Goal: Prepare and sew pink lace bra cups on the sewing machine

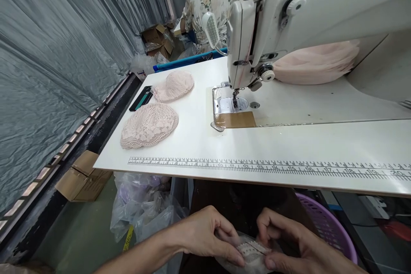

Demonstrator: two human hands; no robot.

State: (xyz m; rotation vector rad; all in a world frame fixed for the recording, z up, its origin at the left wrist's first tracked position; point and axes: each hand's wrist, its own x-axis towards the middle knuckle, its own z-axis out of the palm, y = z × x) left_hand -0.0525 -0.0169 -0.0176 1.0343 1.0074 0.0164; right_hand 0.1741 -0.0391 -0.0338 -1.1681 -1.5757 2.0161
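Below the table's front edge, my left hand [221,239] pinches a sheer, pale lace fabric piece [252,257] between thumb and fingers. My right hand [285,244] grips the same piece from its other side, fingers curled and thumb pressed on it. A thin dark line crosses the lace between my hands; what it is I cannot make out. The lower part of the piece runs out of view. On the table to the left lie two pink lace cups, a nearer one [149,126] and a farther one [175,85].
A white sewing machine [244,43] stands on the white table [180,137], with stacked pink fabric [317,64] under its arm. A purple basket [327,222] sits below at right, plastic bags [144,205] and a cardboard box [83,177] at left. A person [212,4] works beyond.
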